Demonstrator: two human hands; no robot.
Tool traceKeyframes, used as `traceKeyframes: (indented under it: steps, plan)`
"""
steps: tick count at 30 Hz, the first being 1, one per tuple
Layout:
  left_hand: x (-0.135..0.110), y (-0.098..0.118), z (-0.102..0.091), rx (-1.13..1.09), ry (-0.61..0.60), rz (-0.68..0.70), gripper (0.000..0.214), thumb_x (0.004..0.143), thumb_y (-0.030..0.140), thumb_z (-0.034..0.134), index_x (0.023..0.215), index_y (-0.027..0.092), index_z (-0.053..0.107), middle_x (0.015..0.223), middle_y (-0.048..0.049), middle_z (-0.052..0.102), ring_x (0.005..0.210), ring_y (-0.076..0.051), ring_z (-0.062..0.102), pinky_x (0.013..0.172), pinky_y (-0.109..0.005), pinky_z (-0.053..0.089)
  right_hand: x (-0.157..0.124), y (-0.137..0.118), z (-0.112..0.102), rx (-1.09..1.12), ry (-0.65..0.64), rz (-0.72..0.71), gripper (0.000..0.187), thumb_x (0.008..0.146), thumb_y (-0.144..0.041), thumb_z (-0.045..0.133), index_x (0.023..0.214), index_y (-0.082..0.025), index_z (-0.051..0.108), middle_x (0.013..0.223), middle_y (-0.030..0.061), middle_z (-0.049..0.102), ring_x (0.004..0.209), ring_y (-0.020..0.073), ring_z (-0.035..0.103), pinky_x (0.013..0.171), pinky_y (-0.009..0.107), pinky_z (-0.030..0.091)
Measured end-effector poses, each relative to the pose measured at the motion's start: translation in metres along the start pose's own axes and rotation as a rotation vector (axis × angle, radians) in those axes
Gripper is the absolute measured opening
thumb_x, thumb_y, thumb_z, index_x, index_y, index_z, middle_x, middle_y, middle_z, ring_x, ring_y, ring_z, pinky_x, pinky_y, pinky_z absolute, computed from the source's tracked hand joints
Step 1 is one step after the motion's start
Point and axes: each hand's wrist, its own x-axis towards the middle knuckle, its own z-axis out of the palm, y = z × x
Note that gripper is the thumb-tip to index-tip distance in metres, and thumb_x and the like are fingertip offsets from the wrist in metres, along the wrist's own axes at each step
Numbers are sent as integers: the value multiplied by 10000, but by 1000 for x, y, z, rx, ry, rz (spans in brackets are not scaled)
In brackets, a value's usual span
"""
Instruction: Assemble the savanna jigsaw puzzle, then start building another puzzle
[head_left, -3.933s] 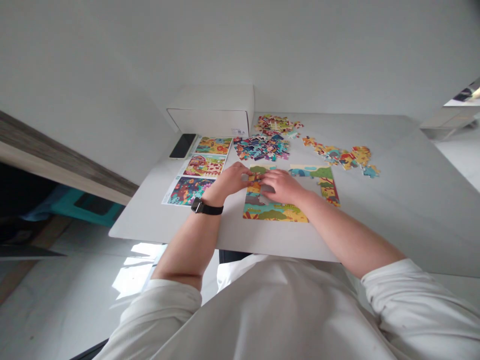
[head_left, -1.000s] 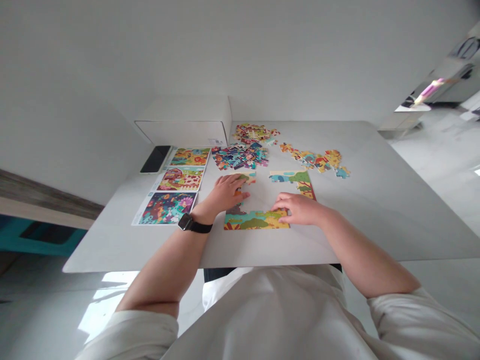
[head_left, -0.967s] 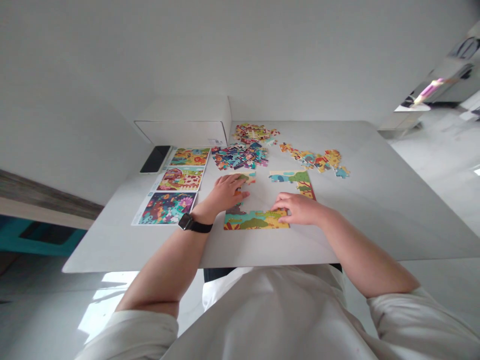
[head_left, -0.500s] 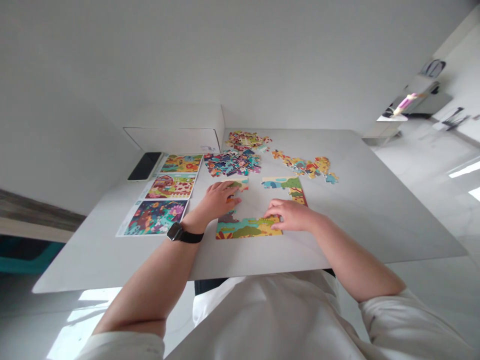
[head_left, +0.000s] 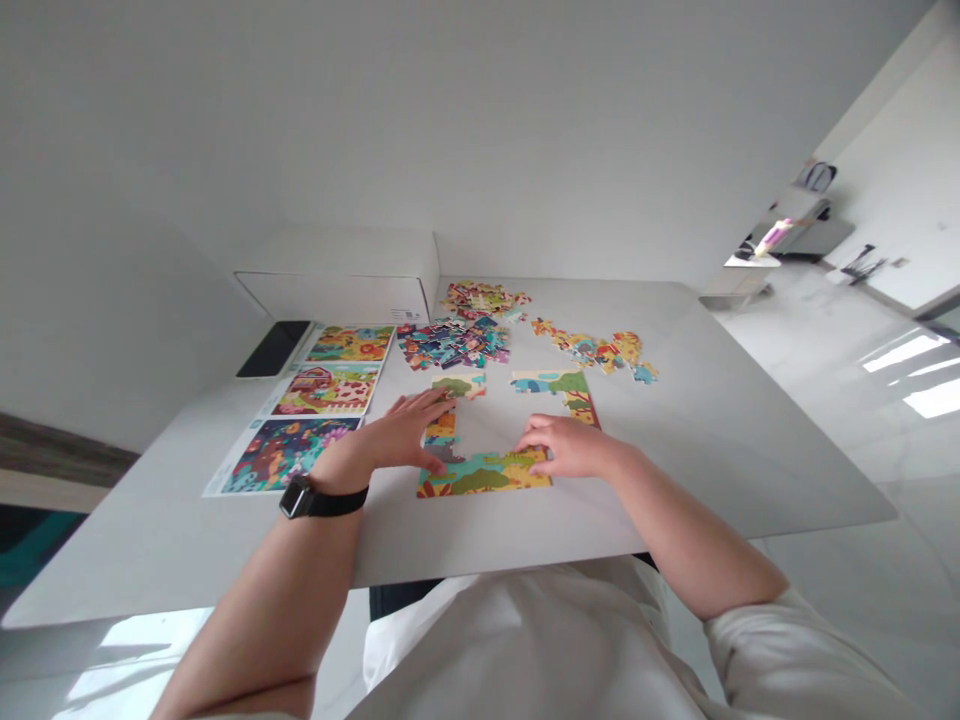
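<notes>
Head view: **left hand** [head_left: 397, 432] open and flat, fingers spread at the left side of a partly built jigsaw puzzle [head_left: 480, 476], apparently steadying it. Right hand [head_left: 566, 447] curved on the bottom strip, any grip on a piece impossible to tell. Puzzle on a white table [head_left: 712, 450], its middle unfilled; loose pieces [head_left: 451, 343] heaped just beyond, within reach; printed picture sheets [head_left: 282, 455] alongside, seemingly for reference.

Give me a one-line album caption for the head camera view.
Left hand and right hand rest on a partly assembled jigsaw puzzle, beside loose pieces and three picture cards.

A black smartphone [head_left: 274, 349] lies near a white cardboard box [head_left: 335, 298];
</notes>
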Motion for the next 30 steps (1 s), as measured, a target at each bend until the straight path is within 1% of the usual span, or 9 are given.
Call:
traceKeyframes:
  steps: [2, 4, 7, 12, 17, 21, 25, 28, 30]
  plan:
    - [1, 3, -1, 15, -17, -19, 1279, 763, 823, 828, 1800, 292, 301, 1880, -179, 211, 1730, -447, 220, 1385, -649, 193, 0, 1, 0, -2, 6, -5, 410, 869, -234, 877, 1274, -281, 838, 1240, 70, 717, 1030, 232, 728, 939, 334, 556]
    - [2, 5, 0, 25, -14, -17, 1282, 755, 804, 843, 1799, 296, 300, 1879, -175, 217, 1732, -445, 217, 1387, -666, 165, -1, 1, 1, -7, 10, -1, 403, 868, -229, 875, 1266, -277, 840, 1215, 67, 714, 977, 219, 719, 921, 331, 552]
    - [2, 4, 2, -1, 26, 9, 1246, 742, 764, 876, 1779, 320, 346, 1866, -170, 264, 1724, -445, 244, 1381, -674, 186, -1, 1, 0, -6, -2, 11, 393, 879, -241, 872, 1269, -272, 839, 1198, 64, 711, 931, 206, 708, 907, 331, 546]
    - [2, 1, 5, -31, 56, 33, 1237, 709, 738, 918, 1751, 310, 407, 1846, -187, 307, 1709, -442, 289, 1372, -669, 227, 0, 0, -1, 1, -7, 10, 382, 884, -247, 877, 1262, -281, 839, 1195, 61, 713, 939, 207, 712, 893, 329, 543]
    - [3, 0, 5, -28, 54, 29, 1190, 738, 734, 902, 1743, 309, 428, 1842, -184, 320, 1712, -430, 288, 1376, -657, 228, 0, 0, -1, 0, -4, 18, 381, 884, -243, 882, 1262, -272, 839, 1198, 64, 710, 928, 204, 711, 894, 332, 541]
    - [3, -2, 7, -33, 80, 16, 1101, 788, 748, 855, 1720, 302, 477, 1833, -178, 344, 1680, -436, 356, 1371, -639, 270, 0, 1, -2, 0, 4, 14, 387, 883, -232, 882, 1266, -271, 834, 1189, 61, 719, 878, 190, 701, 875, 326, 540]
    - [9, -7, 11, -75, 176, 53, 937, 850, 764, 787, 1625, 267, 613, 1768, -168, 465, 1613, -426, 471, 1341, -574, 385, 1, 0, -2, 0, 12, -6, 406, 888, -216, 878, 1287, -270, 825, 1215, 65, 734, 908, 195, 713, 905, 330, 550]
    - [14, -9, 13, -122, 323, 84, 716, 961, 744, 661, 1504, 281, 716, 1638, -134, 626, 1545, -381, 558, 1329, -545, 426, 2, 0, -3, -8, 49, -2, 367, 911, -229, 866, 1274, -270, 826, 1225, 76, 747, 988, 220, 732, 947, 350, 559]
    - [15, -7, 13, -145, 431, 96, 604, 1018, 701, 593, 1439, 298, 752, 1559, -110, 694, 1499, -353, 603, 1319, -532, 450, 1, 3, -5, -8, 126, 8, 313, 948, -248, 836, 1260, -272, 826, 1228, 84, 757, 1073, 239, 736, 1001, 376, 559]
